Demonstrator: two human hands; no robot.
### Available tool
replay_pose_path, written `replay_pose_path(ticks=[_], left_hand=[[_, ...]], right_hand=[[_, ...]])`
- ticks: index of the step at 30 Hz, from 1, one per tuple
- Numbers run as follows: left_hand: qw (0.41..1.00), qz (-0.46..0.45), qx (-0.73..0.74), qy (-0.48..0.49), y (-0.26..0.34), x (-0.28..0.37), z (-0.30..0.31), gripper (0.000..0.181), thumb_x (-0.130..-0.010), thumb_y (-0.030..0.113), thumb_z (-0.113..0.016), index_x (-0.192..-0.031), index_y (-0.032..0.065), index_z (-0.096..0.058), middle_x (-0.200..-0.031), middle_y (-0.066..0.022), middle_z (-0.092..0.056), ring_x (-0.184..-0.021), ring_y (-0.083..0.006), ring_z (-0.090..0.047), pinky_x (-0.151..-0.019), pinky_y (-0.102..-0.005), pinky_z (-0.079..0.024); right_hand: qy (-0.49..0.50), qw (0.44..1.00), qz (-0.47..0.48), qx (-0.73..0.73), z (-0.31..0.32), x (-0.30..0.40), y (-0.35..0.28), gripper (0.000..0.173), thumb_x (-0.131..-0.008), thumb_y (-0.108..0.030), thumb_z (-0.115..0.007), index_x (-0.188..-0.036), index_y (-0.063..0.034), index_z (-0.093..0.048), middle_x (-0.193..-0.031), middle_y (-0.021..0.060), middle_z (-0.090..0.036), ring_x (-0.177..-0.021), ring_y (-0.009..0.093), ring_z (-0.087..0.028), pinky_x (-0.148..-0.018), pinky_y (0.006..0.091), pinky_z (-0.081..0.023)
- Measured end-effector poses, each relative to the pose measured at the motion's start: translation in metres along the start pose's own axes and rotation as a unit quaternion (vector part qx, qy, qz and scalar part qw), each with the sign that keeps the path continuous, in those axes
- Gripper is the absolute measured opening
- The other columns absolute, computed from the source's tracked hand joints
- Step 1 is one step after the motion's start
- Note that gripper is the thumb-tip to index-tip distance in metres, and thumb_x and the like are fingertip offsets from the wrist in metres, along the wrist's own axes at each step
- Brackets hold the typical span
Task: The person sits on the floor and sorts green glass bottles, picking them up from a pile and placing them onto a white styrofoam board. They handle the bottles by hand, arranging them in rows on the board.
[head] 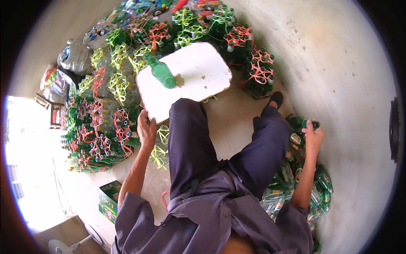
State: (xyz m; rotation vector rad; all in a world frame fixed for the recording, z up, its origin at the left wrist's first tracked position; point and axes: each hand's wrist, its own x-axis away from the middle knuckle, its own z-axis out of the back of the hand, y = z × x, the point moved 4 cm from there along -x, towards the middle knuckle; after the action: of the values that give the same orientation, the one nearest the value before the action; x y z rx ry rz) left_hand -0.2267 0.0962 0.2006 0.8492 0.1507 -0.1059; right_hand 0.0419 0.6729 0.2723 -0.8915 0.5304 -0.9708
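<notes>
A white board (190, 68) with chipped edges lies in front of my knees. A green glass bottle (163, 74) rests on its left part, neck pointing away from me. My left hand (147, 130) grips the board's near left corner, thumb and fingers at its edge. At my right side, my right hand (314, 136) is closed around the neck of another green glass bottle (295, 121). Below that bottle is a heap of loose green and clear bottles (288, 177), partly hidden by my right arm and leg.
Bottle bundles tied with red strapping (261, 68) and yellow strapping (119, 84) surround the board's far and left sides. Filled plastic bags (76, 57) stand far left. A green carton (109, 200) sits behind my left arm. The wall (349, 127) rises close on my right.
</notes>
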Motion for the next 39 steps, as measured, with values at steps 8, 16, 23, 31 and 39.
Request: replay_pose_path(ticks=[8, 16, 23, 31, 39], left_hand=[[0.998, -0.036, 0.005, 0.043, 0.015, -0.096, -0.041, 0.062, -0.082, 0.022, -0.074, -0.132, -0.0037, -0.048, -0.126, -0.0258, -0.058, -0.115, -0.0389, -0.059, -0.095, -0.0476, -0.048], [1.000, -0.013, -0.001, 0.005, 0.023, -0.139, -0.076, 0.082, -0.077, 0.035, -0.076, -0.138, -0.0077, -0.042, -0.130, -0.0297, -0.055, -0.120, -0.0412, -0.057, -0.103, -0.0467, -0.045], [0.999, 0.002, 0.045, 0.015, 0.028, -0.147, -0.092, 0.076, -0.074, 0.030, -0.077, -0.132, -0.0060, -0.043, -0.117, -0.0285, -0.060, -0.108, -0.0434, -0.060, -0.095, -0.0474, -0.049], [0.998, 0.034, 0.060, 0.008, 0.013, -0.142, -0.107, 0.073, -0.077, 0.028, -0.081, -0.132, -0.0019, -0.044, -0.114, -0.0224, -0.065, -0.105, -0.0376, -0.066, -0.091, -0.0447, -0.052], [0.993, 0.029, 0.117, 0.002, 0.008, -0.142, -0.112, 0.068, -0.073, 0.024, -0.083, -0.121, -0.0011, -0.042, -0.107, -0.0270, -0.065, -0.100, -0.0441, -0.065, -0.088, -0.0477, -0.051]], right_hand=[[-0.095, 0.982, 0.159, -0.028, -0.086, -0.024, -0.173, 0.024, -0.095, -0.019, -0.068, -0.106, 0.0030, -0.068, -0.084, 0.0050, -0.069, -0.066, 0.011, -0.065, -0.063, 0.0256, -0.051], [-0.290, 0.919, 0.247, -0.105, -0.237, -0.012, -0.266, 0.021, -0.091, -0.022, -0.068, -0.089, -0.0008, -0.068, -0.071, 0.0049, -0.068, -0.063, 0.013, -0.070, -0.059, 0.0274, -0.051], [-0.389, 0.870, 0.292, -0.075, -0.337, 0.014, -0.294, 0.024, -0.091, -0.022, -0.066, -0.091, 0.0012, -0.069, -0.075, 0.0050, -0.068, -0.061, 0.013, -0.069, -0.058, 0.0268, -0.049], [-0.345, 0.860, 0.374, -0.035, -0.403, 0.021, -0.287, 0.026, -0.088, -0.025, -0.072, -0.091, 0.0012, -0.069, -0.070, 0.0081, -0.069, -0.058, 0.015, -0.067, -0.059, 0.0316, -0.051], [-0.362, 0.861, 0.354, 0.028, -0.416, 0.028, -0.285, 0.034, -0.076, -0.033, -0.071, -0.085, 0.0004, -0.070, -0.076, 0.0214, -0.069, -0.077, 0.040, -0.068, -0.073, 0.0471, -0.054]])
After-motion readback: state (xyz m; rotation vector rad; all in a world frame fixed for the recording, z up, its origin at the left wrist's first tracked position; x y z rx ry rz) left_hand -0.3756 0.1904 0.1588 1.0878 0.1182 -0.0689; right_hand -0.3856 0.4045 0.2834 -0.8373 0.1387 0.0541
